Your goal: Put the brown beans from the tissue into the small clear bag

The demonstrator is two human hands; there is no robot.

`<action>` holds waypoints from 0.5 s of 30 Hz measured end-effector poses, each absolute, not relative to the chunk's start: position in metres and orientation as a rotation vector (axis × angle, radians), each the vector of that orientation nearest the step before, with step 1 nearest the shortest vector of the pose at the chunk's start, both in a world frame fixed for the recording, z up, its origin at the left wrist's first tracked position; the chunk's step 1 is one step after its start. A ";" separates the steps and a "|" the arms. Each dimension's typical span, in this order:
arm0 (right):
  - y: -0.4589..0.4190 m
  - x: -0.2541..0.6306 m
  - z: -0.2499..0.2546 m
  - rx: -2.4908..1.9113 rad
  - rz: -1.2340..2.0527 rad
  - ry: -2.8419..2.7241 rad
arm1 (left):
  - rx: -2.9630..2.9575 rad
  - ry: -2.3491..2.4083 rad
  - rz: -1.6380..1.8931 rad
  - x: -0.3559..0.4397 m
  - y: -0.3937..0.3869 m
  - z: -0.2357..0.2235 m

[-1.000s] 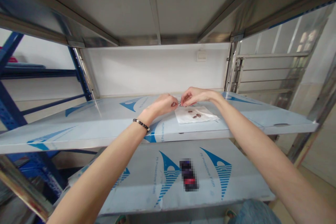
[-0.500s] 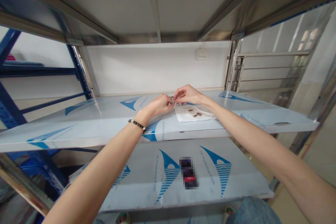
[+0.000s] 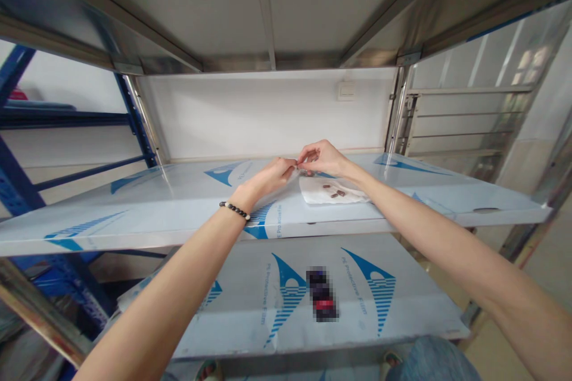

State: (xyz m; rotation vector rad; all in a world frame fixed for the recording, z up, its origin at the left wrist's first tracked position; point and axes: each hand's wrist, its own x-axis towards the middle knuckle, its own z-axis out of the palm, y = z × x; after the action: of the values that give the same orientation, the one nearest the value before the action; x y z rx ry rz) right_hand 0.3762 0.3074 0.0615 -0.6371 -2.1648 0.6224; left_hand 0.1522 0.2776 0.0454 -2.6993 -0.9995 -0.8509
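Small silvery item [image 3: 297, 166], pale and unclear in shape, is sitting right between the fingertips here! The left hand [image 3: 273, 175] is pinching from one side, the right hand [image 3: 325, 158] is meeting it from the other with thumb and forefinger; both are closing on it, tips practically together, though how firmly I'm not able to tell. Neither hand is standing nearer, and the item's long axis is staying hidden behind those fingers. A bracelet of round black and white beads [image 3: 235, 211] is circling the left wrist.

Moving outward: a flat white paper tissue [image 3: 310, 193] is lying just right of the meeting point and closer to the wearer, so the right hand is the nearer one. Dark-brown capsule-shaped pieces [image 3: 341, 193] are lying on it on their sides, well short of the fingertips. Beneath, a metal shelf wrapped in pale-blue printed film [image 3: 187, 190] is carrying everything, and a dark, pixelated object with a red patch [image 3: 322, 294] is resting on the level below.

And the change! Against a second ago, the hands are working farther left and back from the tissue, while the brown pieces are keeping their places.
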 end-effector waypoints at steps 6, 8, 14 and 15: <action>0.302 0.372 0.062 -0.640 0.421 -2.081 | -2.688 -0.952 -0.996 0.151 0.274 0.043; 0.300 0.371 0.063 -0.612 0.434 -2.067 | -2.690 -0.946 -1.046 0.152 0.274 0.042; 0.297 0.372 0.064 -0.630 0.502 -2.058 | -2.768 -0.906 -1.269 0.156 0.277 0.038; 0.298 0.372 0.063 -0.651 0.497 -2.087 | -2.776 -0.895 -1.293 0.156 0.278 0.038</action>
State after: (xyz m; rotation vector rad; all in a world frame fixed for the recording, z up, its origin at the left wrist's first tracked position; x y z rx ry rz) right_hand 0.3720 0.2978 0.0632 -0.6508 -2.0866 0.4971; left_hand 0.1562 0.2778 0.0381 -2.7760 -0.8949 -1.2927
